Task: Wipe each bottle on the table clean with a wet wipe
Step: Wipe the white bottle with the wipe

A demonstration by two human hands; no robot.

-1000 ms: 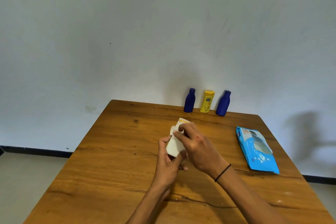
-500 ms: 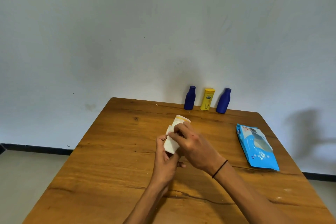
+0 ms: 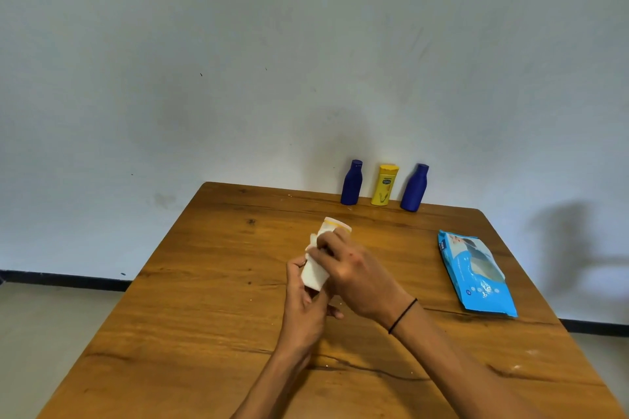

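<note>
Over the middle of the table [image 3: 211, 309], the left hand [image 3: 303, 313] wraps round the base of a white bottle [image 3: 315, 274] to steady it — the right hand [image 3: 354, 277] pinches a wet wipe [image 3: 312, 241] against its side. Three bottles [image 3: 384, 184] wait along the far edge — wipe pack [image 3: 476, 277] near the right edge.

Four bottles in all: two dark blue ones, the left blue bottle [image 3: 351, 183] and the right blue bottle [image 3: 415, 188], standing upright at the far edge of one wooden table [image 3: 211, 299]; one yellow bottle [image 3: 385, 184] upright between them; one white bottle [image 3: 327, 250] held above the tabletop, tilted. One white wipe [image 3: 312, 241], pressed against the white bottle and mostly hidden. One blue wipe pack [image 3: 474, 275], lying flat near the right edge. Two hands: left hand [image 3: 304, 308], right hand [image 3: 357, 277]. One black band [image 3: 402, 315] round the right wrist.
</note>
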